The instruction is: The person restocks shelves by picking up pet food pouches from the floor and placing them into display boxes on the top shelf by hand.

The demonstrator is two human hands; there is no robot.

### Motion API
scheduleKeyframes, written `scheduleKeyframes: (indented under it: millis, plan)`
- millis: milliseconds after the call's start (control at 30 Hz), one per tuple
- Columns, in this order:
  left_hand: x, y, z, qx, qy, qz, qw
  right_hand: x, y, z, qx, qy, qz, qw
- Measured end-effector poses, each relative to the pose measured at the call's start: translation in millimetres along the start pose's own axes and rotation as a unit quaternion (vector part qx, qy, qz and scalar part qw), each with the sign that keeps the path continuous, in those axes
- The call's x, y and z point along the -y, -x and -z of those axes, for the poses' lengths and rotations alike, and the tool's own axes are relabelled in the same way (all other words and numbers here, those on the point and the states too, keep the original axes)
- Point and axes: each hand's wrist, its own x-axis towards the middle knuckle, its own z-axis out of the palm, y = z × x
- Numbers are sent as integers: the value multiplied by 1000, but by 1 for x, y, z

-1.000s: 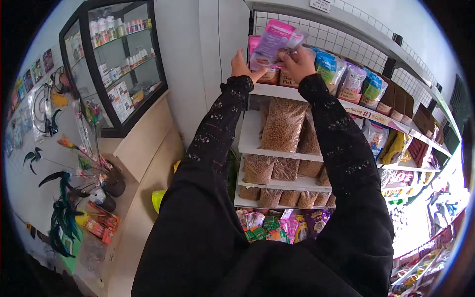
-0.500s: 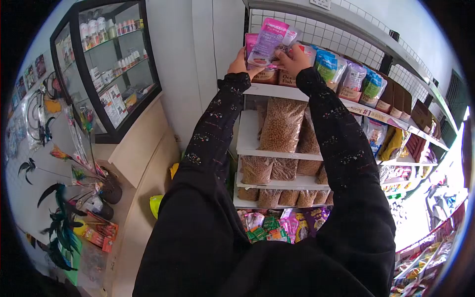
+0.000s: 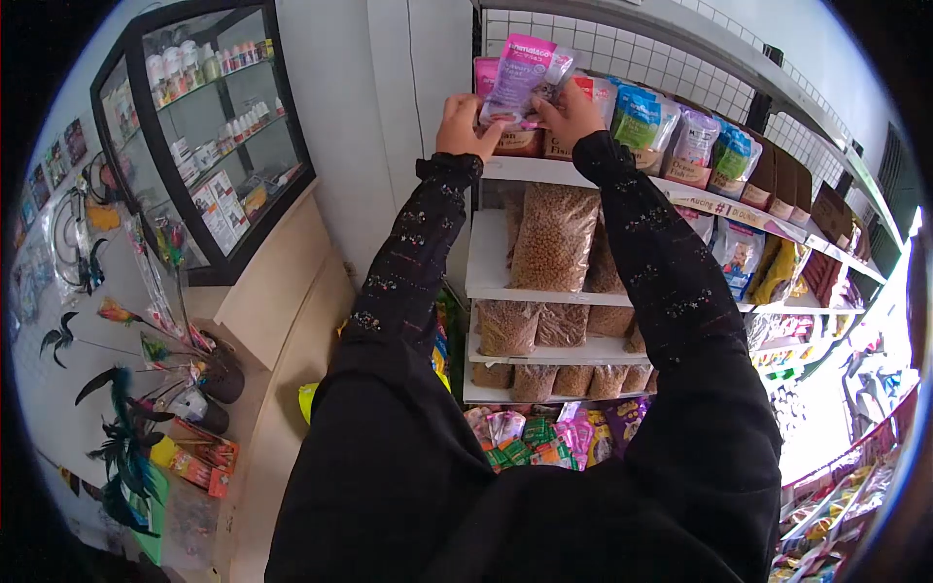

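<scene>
A pink and purple treat pouch [image 3: 522, 78] with a clear right side is held tilted above the top shelf [image 3: 539, 171]. At its lower left edge is my left hand [image 3: 465, 126], its fingers curled and thumb against the pouch. My right hand [image 3: 575, 120] has its thumb and fingers closed on the pouch's lower right side. Part of each grip is hidden by the hands themselves. Behind and beside the held pouch stand other pouches, including a green and blue pouch [image 3: 641, 126] and a purple pouch [image 3: 693, 149].
Clear bags of brown kibble [image 3: 554, 238] fill the shelves below. Colourful packets [image 3: 549, 437] lie at the bottom. A black-framed glass cabinet [image 3: 219, 136] stands left on a wooden counter [image 3: 267, 301], near feather toys [image 3: 121, 442]. A metal rail [image 3: 671, 34] crosses above the shelf.
My left hand has shifted slightly left and down along the pouch's edge. The pouch has moved a little left in view, still tilted between both hands. The camera view has shifted slightly.
</scene>
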Motion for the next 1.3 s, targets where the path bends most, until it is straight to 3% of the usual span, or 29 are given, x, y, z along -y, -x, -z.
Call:
scheduleKeyframes:
  millis: [33, 133, 267, 400, 567, 667, 1000, 1100, 1200, 1267, 1300]
  plan:
    - [0, -1, 3, 22, -71, -30, 997, 0, 1, 0, 0, -2, -2, 1000]
    - [13, -4, 2, 39, -31, -37, 998, 1, 2, 1, -1, 26, 46, 999]
    - [16, -1, 2, 42, -21, -51, 998, 24, 7, 9, 53, 91, 2, 994]
    - [12, -3, 5, 33, -51, -78, 995, 21, 8, 8, 2, 49, 60, 997]
    - [10, -1, 4, 26, -54, -84, 995, 16, 8, 5, 6, 19, 89, 996]
    - [11, -2, 6, 34, -55, -85, 994, 19, 7, 6, 19, 138, 0, 990]
    - [12, -5, 8, 77, -43, -25, 996, 18, 2, 7, 48, 222, 27, 974]
    - [14, -6, 7, 60, -72, -67, 993, 10, 3, 2, 43, 227, 30, 972]
    - [24, -13, 8, 101, -104, -92, 985, 11, -1, -3, 16, 247, 38, 968]
    - [24, -13, 6, 118, -116, -103, 981, 16, -5, -4, 33, 379, 21, 924]
    - [23, -15, 7, 125, -126, -109, 978, 16, -4, -2, 31, 378, 15, 925]
